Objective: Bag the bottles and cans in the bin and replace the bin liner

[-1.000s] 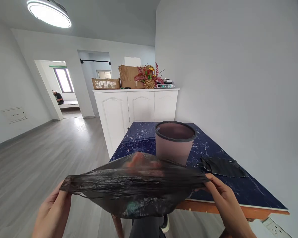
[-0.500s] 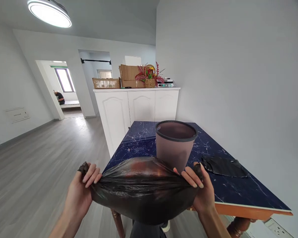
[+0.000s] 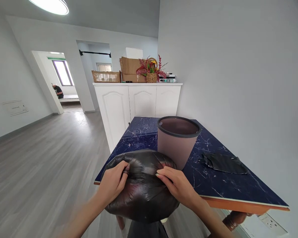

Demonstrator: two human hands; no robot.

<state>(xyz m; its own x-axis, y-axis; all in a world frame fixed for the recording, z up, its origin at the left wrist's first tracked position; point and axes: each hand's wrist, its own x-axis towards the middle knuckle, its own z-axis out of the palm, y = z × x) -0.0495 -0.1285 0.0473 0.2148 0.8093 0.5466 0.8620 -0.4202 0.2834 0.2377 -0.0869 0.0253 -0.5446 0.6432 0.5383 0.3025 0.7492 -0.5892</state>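
A thin black garbage bag [image 3: 145, 201], puffed out with air, hangs in front of the near table edge. My left hand [image 3: 115, 180] pinches its upper side at the left. At the right of the same side, my right hand [image 3: 176, 185] grips the film between thumb and fingers. Just behind the bag a pinkish-brown trash can [image 3: 175, 148] with a dark rim stands upright on the table, and no liner shows at its rim. A folded stack of black bags [image 3: 224, 163] lies to the right of the can.
The blue marble-patterned table [image 3: 213, 185] meets a wall on the right. Behind it stands a white cabinet [image 3: 142, 100] bearing cardboard boxes [image 3: 106, 76] and a flower basket [image 3: 151, 77]. A person [image 3: 58, 92] sits in the far room. A power strip [image 3: 272, 223] lies below.
Both hands have come inward from the bag's two far sides and now hold it closer together. The bag has turned rounder and more bulging. The view has tilted slightly down.
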